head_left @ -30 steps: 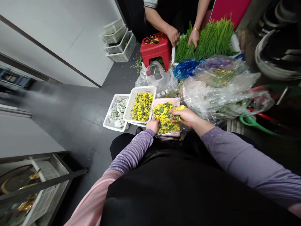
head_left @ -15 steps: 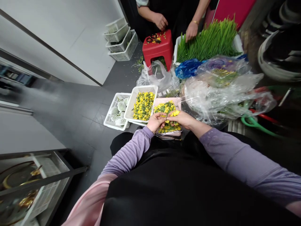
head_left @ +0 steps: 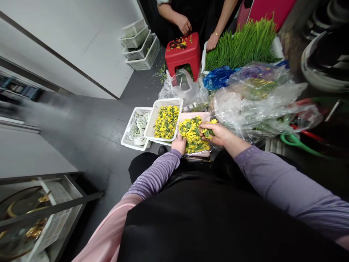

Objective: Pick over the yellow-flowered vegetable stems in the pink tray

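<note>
In my right hand point(head_left: 220, 134) is a small bunch of yellow flowers point(head_left: 208, 131) with green stems and buds, gripped between thumb and fingers. It hangs over the right side of a pink tray point(head_left: 204, 115), where a heap of the same flowers point(head_left: 192, 136) lies loose. My left hand point(head_left: 179, 144) is at the tray's left edge, close to the corner of a white basket point(head_left: 148, 131). Its fingers are curled, and whatever they pinch is hidden. More cut yellow flowers point(head_left: 167, 122) fill that basket.
Beside it, a lower white basket point(head_left: 127, 136) holds produce in foam nets point(head_left: 140, 127). Clear plastic bags point(head_left: 240, 112) crowd the right, near green-handled scissors point(head_left: 297, 143). Across from me, a co-worker's hand point(head_left: 212, 42) touches green stalks point(head_left: 242, 47) behind a red stool point(head_left: 182, 54).
My hands have parted: the left moved down to the tray's left edge, the right slightly right with the flowers. The co-worker's hand by the stalks shifted left.
</note>
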{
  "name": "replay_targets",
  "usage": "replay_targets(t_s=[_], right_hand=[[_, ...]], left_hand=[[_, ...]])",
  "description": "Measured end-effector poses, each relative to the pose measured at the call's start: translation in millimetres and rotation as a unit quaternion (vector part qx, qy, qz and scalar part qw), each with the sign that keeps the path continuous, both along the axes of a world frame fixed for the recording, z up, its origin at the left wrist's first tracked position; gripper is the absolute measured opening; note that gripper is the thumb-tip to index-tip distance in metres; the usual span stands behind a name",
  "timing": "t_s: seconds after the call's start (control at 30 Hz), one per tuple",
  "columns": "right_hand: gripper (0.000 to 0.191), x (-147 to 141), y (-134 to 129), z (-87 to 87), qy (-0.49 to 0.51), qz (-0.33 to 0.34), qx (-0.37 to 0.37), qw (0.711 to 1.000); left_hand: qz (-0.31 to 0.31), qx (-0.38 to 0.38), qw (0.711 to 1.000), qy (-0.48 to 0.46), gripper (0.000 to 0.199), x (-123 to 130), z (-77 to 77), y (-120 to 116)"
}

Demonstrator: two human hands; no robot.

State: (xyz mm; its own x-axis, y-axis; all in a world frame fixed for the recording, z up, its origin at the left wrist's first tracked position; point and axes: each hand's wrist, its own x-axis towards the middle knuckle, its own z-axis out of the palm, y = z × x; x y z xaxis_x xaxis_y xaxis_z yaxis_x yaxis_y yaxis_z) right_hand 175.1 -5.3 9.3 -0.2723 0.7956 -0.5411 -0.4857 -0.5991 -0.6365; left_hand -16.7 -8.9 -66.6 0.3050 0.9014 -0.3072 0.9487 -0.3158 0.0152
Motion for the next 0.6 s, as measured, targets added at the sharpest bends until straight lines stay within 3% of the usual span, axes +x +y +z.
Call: replay_targets(t_s=[0.13, 0.27, 0.43, 0.6], right_hand=[[0.015, -1, 0, -4.1, -0.046, -0.007, -0.006, 0.999], [0.018, -4, 0, -10.4, -0.114, -0.002, 0.009, 0.993], [0.021, -13, -4, -25.9, -0.168, 0.039, 0.063, 0.983], [0.017, -17, -4, -26.4, -0.137, -0.006, 0.067, 0.988]], left_hand=[[0.052, -0.006, 0.998, -0.044, 0.023, -1, 1.3, 5], [0.116, -0.040, 0.983, -0.137, 0.020, -6, 18.5, 16], [0.068, -0.051, 0.964, -0.250, 0.015, 9, 45.2, 16], [0.038, -0.044, 0.943, -0.327, 0.014, 27, 61.7, 14]])
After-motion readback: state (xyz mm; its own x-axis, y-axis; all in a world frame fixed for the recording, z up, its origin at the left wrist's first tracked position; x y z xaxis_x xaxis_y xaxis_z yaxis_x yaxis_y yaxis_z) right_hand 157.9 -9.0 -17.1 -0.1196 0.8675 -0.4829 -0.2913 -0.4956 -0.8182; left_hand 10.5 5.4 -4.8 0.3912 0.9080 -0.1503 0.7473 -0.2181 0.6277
